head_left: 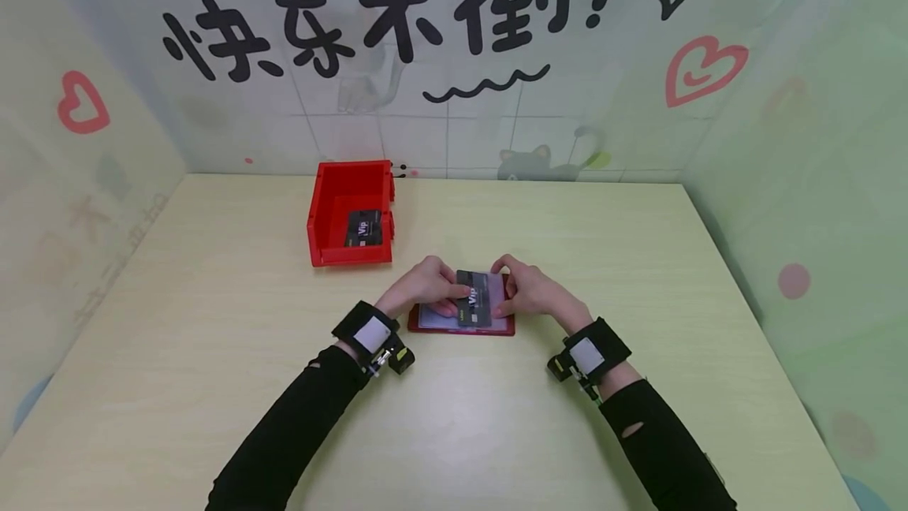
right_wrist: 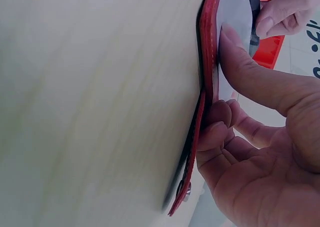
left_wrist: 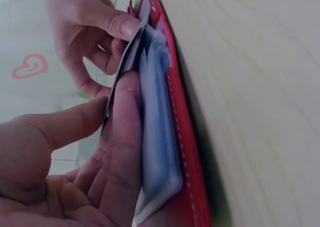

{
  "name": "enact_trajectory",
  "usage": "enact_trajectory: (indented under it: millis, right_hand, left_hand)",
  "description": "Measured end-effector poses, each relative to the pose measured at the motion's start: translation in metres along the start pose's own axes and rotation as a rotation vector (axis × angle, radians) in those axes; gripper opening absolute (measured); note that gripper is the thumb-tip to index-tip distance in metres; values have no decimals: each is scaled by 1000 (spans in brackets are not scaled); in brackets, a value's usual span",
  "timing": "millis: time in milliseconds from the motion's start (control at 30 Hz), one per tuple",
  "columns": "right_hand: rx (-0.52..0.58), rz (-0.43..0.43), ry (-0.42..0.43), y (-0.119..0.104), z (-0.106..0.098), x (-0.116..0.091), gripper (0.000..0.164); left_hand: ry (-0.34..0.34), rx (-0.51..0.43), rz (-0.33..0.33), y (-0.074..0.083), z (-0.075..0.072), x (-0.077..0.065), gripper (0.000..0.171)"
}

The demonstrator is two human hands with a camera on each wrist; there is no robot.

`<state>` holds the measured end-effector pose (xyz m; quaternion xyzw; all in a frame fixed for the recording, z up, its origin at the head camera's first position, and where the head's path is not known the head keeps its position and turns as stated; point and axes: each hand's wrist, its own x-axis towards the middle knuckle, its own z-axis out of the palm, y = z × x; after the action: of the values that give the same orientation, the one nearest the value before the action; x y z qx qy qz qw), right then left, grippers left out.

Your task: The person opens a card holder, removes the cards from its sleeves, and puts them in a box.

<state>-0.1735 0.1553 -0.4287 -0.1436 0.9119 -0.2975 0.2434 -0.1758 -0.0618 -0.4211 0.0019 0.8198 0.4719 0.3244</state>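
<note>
A red card holder (head_left: 461, 331) with stitched edges lies open on the table, its clear plastic sleeves (left_wrist: 159, 137) facing up. My left hand (head_left: 424, 284) pinches a dark card marked "Vip" (head_left: 478, 310) between thumb and fingers, over the sleeves. My right hand (head_left: 530, 290) is at the holder's right side. Its thumb lies on a sleeve and its curled fingers grip the edge, as the right wrist view shows. A red strap with a metal snap (right_wrist: 187, 191) sticks out below those fingers. How far the card sits within a sleeve is hard to tell.
Behind and left of the hands stands a red plastic bin (head_left: 351, 259). Inside it lies another dark "Vip" card (head_left: 363, 229). The pale wooden table (head_left: 454, 432) is bounded by printed walls at the back and both sides.
</note>
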Motion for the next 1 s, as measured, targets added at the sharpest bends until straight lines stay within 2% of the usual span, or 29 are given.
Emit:
enact_trajectory:
  millis: [133, 233, 400, 600, 767, 900, 1000]
  right_hand:
    - [2, -3, 0, -1, -1, -1, 62]
    - [6, -1, 1, -1, 0, -1, 62]
    - [5, -5, 12, -1, 0, -1, 62]
    - [2, -10, 12, -1, 0, -1, 62]
    - [-6, -21, 2, 0, 0, 0, 62]
    - [-10, -25, 2, 1, 0, 0, 62]
    - [-8, -28, 2, 1, -1, -1, 62]
  left_hand:
    - [-21, -56, 0, -2, -1, -2, 22]
    - [-18, -91, 0, -6, -4, -5, 26]
    - [-21, -106, 13, -15, -13, -11, 40]
    - [-34, -95, 59, -23, -23, -17, 35]
    - [-39, -178, 67, -28, -29, -19, 45]
    - [-21, -234, 86, -29, -41, -26, 54]
    - [13, -235, 117, -29, -55, -31, 58]
